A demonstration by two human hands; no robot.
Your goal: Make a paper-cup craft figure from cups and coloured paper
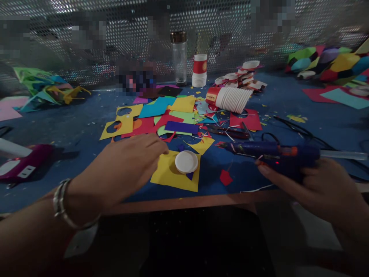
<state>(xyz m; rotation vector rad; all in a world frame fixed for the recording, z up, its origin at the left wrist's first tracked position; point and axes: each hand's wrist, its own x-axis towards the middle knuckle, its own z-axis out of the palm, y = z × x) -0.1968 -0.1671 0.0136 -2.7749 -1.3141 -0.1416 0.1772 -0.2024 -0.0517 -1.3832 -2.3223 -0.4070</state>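
Observation:
My right hand (314,188) is wrapped round a dark blue hot glue gun (271,152), its nozzle pointing left over the table and a glue stick (343,154) sticking out behind. Left of a small white round paper cup piece (186,161) is my left hand (129,163), its fingers curled downward and closed. The fingertips are turned away, so anything in them is hidden. Under the white piece lies a yellow paper sheet (173,181) with a small dark blue scrap. A red paper scrap (226,177) rests between the sheet and my right hand.
Coloured paper sheets (181,128) and cut scraps cover the middle, beside pliers (230,131). Stacked paper cups (230,98), one stack lying down, stand behind with a glass bottle (180,57). A purple device (27,163) lies left; a dark cord (305,132) crosses the right.

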